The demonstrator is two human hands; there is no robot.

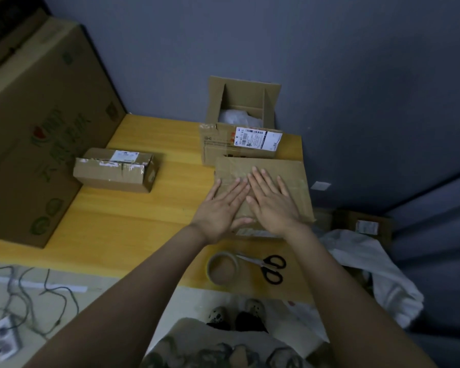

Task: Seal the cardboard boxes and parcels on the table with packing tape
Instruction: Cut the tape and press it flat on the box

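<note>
A flat brown cardboard box lies near the right edge of the yellow table, with clear tape across its top. My left hand and my right hand both lie flat on the box top, fingers straight and pressing side by side. A roll of brown packing tape lies on the table's near edge, with black-handled scissors right beside it. Behind the flat box stands a taller box with open flaps and a white shipping label. A small taped box sits at centre left.
A very large printed carton stands on the table's left side against the grey wall. White plastic bags and another box lie on the floor to the right. Cables trail on the floor at lower left.
</note>
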